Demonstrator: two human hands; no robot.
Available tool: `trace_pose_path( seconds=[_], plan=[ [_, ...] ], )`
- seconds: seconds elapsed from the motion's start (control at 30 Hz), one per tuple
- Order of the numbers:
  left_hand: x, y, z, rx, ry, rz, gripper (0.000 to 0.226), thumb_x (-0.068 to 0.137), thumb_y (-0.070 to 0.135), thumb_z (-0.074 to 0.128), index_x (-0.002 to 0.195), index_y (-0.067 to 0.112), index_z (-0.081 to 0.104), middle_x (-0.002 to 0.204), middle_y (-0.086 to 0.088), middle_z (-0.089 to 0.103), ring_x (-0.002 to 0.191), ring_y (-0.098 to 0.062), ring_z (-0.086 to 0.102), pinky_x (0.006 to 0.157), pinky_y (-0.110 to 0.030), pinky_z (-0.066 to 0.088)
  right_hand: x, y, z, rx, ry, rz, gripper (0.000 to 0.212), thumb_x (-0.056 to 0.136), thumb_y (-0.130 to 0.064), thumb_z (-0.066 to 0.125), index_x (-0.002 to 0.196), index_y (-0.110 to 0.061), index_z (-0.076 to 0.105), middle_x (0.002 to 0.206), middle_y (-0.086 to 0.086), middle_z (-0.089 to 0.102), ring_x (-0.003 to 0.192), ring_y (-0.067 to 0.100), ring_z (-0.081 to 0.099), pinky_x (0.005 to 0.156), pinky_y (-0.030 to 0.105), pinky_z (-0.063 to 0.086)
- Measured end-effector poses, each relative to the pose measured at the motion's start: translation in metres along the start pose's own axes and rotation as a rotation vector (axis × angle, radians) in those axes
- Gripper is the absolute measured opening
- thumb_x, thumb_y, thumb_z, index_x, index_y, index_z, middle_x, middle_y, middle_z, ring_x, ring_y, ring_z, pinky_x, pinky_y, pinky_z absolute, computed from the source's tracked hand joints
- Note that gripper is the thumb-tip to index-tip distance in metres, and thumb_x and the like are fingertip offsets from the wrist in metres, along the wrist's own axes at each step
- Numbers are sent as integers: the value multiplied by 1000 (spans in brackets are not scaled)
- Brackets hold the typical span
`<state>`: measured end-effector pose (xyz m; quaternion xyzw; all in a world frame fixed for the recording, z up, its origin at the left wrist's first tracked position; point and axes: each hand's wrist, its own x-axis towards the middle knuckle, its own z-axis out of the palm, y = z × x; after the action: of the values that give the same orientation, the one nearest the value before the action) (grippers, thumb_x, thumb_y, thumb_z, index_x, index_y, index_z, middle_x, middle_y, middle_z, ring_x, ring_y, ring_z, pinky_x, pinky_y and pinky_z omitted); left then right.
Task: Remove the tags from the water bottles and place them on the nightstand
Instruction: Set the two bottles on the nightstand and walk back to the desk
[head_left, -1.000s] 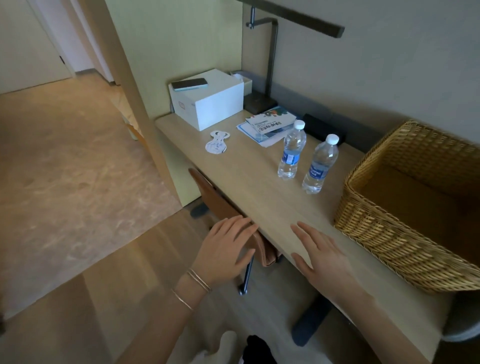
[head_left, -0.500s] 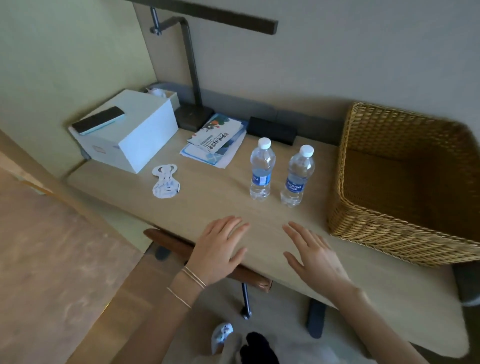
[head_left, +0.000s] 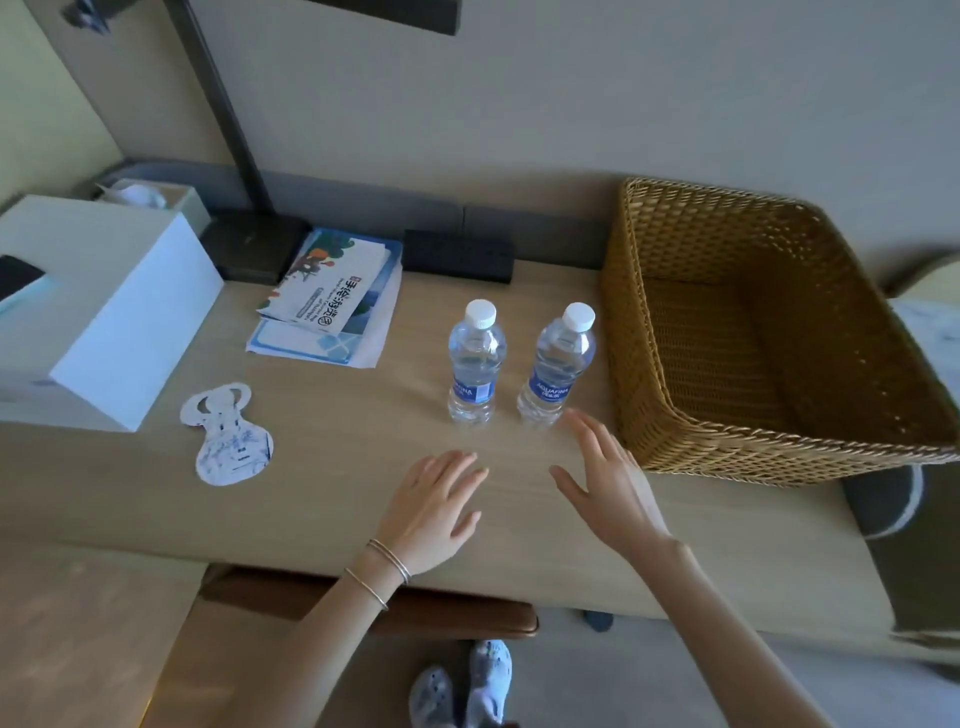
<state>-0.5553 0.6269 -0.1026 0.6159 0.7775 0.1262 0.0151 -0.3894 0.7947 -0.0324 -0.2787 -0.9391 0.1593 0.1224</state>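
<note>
Two clear water bottles with white caps and blue labels stand upright side by side on the wooden tabletop (head_left: 337, 499): the left bottle (head_left: 475, 364) and the right bottle (head_left: 558, 366). No tag is visible on either neck. A white bottle-shaped paper tag (head_left: 228, 436) lies flat on the wood to the left. My left hand (head_left: 434, 506) hovers open with straight fingers just in front of the left bottle. My right hand (head_left: 610, 483) is open too, its fingertips close to the base of the right bottle, holding nothing.
A large wicker basket (head_left: 691, 436) stands right of the bottles. A white box (head_left: 119, 317) with a dark phone on top sits at far left. Brochures (head_left: 332, 301), a lamp base (head_left: 254, 249) and a black case (head_left: 457, 254) line the back. A chair back (head_left: 363, 608) is under the front edge.
The view has swung to face the table squarely and come closer. Both open hands have moved forward over the tabletop toward the bottles; the right fingertips now near the right bottle.
</note>
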Motion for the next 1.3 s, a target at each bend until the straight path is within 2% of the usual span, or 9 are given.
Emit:
trace_pose_path(
  seconds=[0.23, 0.4, 0.57, 0.83, 1.0, 1.07, 1.17, 1.23, 1.3],
  plan=[
    [17, -14, 44, -68, -55, -64, 47, 85, 39, 46, 125, 18, 56, 137, -6, 49, 126, -22, 42, 104, -39, 30, 41, 4, 30, 220, 186, 136, 66, 84, -19, 67, 139, -4, 34, 139, 13, 43, 126, 26, 43, 94, 40, 46],
    [11, -18, 69, -121, -45, -85, 49, 87, 37, 46, 131, 18, 50, 146, -6, 39, 134, -21, 34, 108, -41, 28, 60, 9, 50, 460, 308, 251, 69, 82, -14, 69, 139, -3, 32, 137, 10, 45, 126, 19, 41, 97, 12, 30],
    [12, -18, 73, -147, 23, -106, 46, 87, 33, 45, 129, 18, 53, 144, -5, 42, 134, -19, 35, 108, -40, 28, 83, 10, 66, 600, 398, 332, 66, 81, -13, 71, 135, 1, 34, 130, 14, 44, 115, 11, 44, 86, -4, 27],
    [12, -17, 72, -118, 21, -103, 46, 88, 33, 43, 129, 18, 53, 144, -5, 42, 135, -19, 34, 108, -39, 28, 82, 13, 76, 645, 457, 356, 63, 81, -12, 71, 133, 0, 37, 128, 14, 47, 116, 17, 50, 92, 5, 35],
    [12, -18, 71, -103, 7, -99, 46, 89, 33, 41, 129, 16, 53, 144, -5, 43, 134, -19, 35, 107, -42, 31, 54, 5, 72, 659, 458, 381, 61, 78, -10, 74, 129, 0, 41, 120, 7, 48, 107, 3, 48, 89, 4, 35],
    [13, -19, 71, -93, 3, -93, 46, 89, 32, 41, 129, 15, 53, 143, -6, 43, 133, -20, 35, 107, -42, 32, 36, 4, 69, 665, 452, 393, 62, 74, -9, 76, 126, -1, 43, 116, 3, 48, 105, -2, 48, 92, 11, 39],
    [12, -18, 71, -85, -4, -82, 46, 88, 31, 41, 129, 13, 53, 142, -7, 44, 132, -22, 37, 105, -43, 35, 5, 2, 61, 668, 455, 387, 65, 66, -15, 78, 122, -6, 45, 114, 1, 52, 106, 7, 53, 93, 27, 46],
    [12, -18, 71, -73, -6, -85, 46, 88, 32, 41, 128, 13, 54, 141, -7, 45, 130, -24, 39, 103, -43, 36, -13, 0, 55, 659, 455, 398, 64, 63, -24, 73, 121, -13, 47, 111, -2, 57, 101, 9, 57, 88, 26, 49],
    [12, -17, 70, -65, -10, -89, 46, 87, 32, 41, 128, 14, 54, 141, -7, 46, 129, -25, 41, 100, -42, 39, -25, 0, 49, 667, 430, 467, 58, 62, -23, 72, 116, -22, 50, 104, -6, 61, 92, 9, 60, 84, 29, 51]
  ],
)
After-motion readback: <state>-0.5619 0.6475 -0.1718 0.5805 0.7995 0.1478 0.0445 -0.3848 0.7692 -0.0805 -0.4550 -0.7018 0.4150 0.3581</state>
